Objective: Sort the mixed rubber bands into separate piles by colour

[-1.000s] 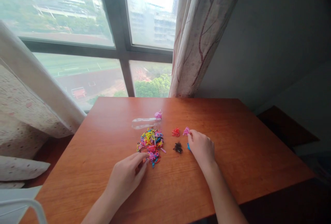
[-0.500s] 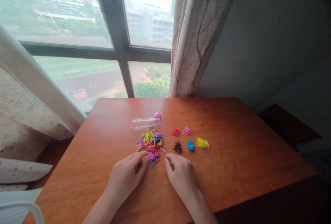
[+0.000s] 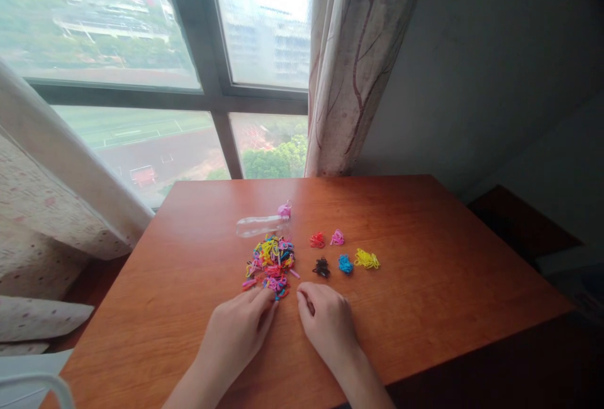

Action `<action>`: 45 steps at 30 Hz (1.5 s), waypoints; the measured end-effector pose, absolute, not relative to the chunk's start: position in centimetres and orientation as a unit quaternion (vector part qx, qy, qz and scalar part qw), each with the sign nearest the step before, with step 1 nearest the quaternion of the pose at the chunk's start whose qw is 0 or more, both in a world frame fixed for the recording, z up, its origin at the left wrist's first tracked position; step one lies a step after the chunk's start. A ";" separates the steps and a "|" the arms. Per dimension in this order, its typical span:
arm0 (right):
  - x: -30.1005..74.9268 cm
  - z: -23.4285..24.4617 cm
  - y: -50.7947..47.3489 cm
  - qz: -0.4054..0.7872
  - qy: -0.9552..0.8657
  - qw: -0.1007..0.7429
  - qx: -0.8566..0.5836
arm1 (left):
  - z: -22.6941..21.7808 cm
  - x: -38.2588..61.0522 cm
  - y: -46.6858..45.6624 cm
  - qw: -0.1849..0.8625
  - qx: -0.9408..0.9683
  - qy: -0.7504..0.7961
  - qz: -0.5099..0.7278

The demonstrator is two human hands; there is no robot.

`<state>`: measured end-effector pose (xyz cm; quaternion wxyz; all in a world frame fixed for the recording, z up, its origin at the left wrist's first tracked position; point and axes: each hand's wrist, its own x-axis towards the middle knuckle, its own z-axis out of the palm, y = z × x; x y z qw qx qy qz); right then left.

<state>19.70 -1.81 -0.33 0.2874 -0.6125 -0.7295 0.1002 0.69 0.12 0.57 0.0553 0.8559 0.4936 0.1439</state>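
Note:
A mixed pile of small coloured rubber bands (image 3: 270, 255) lies on the table in front of my hands. At its near edge, the thumb and forefinger of my left hand (image 3: 243, 324) are pinched together on a blue rubber band (image 3: 277, 298). My right hand (image 3: 326, 314) rests just right of the pile, fingers curled and tips together; whatever they hold, if anything, is hidden. Beyond it sit sorted bunches: black bands (image 3: 321, 267), blue bands (image 3: 345, 263), yellow bands (image 3: 367, 258), red bands (image 3: 317, 240) and pink bands (image 3: 337, 237).
Behind the pile lies a clear plastic bag or wrapper (image 3: 257, 226) with a pink piece (image 3: 284, 209) at its right end. The wooden table (image 3: 448, 258) reaches back to a window and a curtain (image 3: 346, 82). A white curved frame (image 3: 42, 379) stands at lower left.
My left hand has shifted slightly right and down, its fingertips now closed at the pile's near edge. A pink band shows left of the pile. The view has moved a little.

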 end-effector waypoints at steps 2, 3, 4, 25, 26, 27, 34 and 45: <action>19.7 -0.4 -1.7 0.102 -0.728 0.291 -0.613 | 0.5 0.4 0.2 0.049 0.852 0.495 0.161; 19.7 -0.5 -1.7 0.104 -0.727 0.292 -0.613 | 0.6 0.2 0.2 0.045 0.848 0.500 0.171; 19.7 -0.6 -1.7 0.105 -0.726 0.294 -0.613 | 0.6 0.0 0.2 0.043 0.843 0.505 0.180; 19.7 -0.4 -2.2 0.106 -0.733 0.248 -0.624 | 5.5 5.9 4.2 0.169 0.866 0.441 0.164; 19.8 -0.4 -2.2 0.104 -0.730 0.237 -0.632 | 5.7 6.9 4.8 0.173 0.875 0.428 0.147; 19.8 -0.4 -2.2 0.103 -0.728 0.225 -0.640 | 5.9 8.0 5.3 0.174 0.883 0.415 0.130; 19.9 -0.3 -2.1 0.126 -0.729 0.197 -0.643 | 5.2 13.1 8.0 0.164 0.903 0.386 0.089; 19.9 -0.5 -2.1 0.131 -0.732 0.231 -0.627 | 5.5 11.9 8.4 0.154 0.896 0.404 0.105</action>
